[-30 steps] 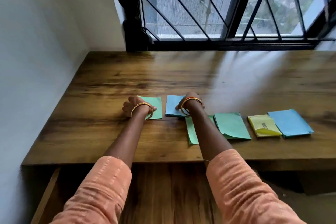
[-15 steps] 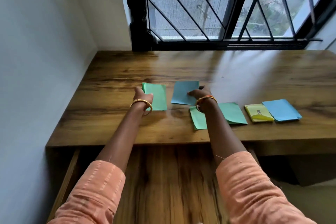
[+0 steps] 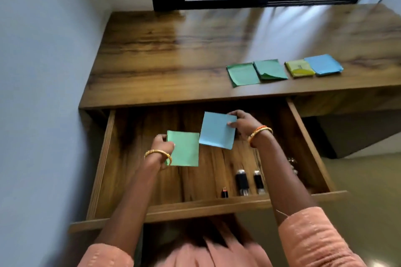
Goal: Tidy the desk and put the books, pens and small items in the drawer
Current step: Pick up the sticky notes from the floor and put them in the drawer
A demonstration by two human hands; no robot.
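Over the open drawer point(image 3: 102, 158) at frame centre, left hand point(image 3: 161, 144) pinches a green booklet point(image 3: 184, 149); right hand point(image 3: 243, 122) grips a blue booklet point(image 3: 217, 130); both just lifted off the desk point(image 3: 173, 56), ready to drop in.

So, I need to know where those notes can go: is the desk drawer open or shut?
Open. The drawer is pulled well out from under the desk, its wooden floor and a few small dark items near its front showing.

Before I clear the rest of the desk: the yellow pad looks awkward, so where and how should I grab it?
Probably pinch the yellow pad at its near edge, coming from the front of the desk. That edge faces you with bare wood before it, while the blue pad seems to overlap its right side and a green pad sits close on its left.
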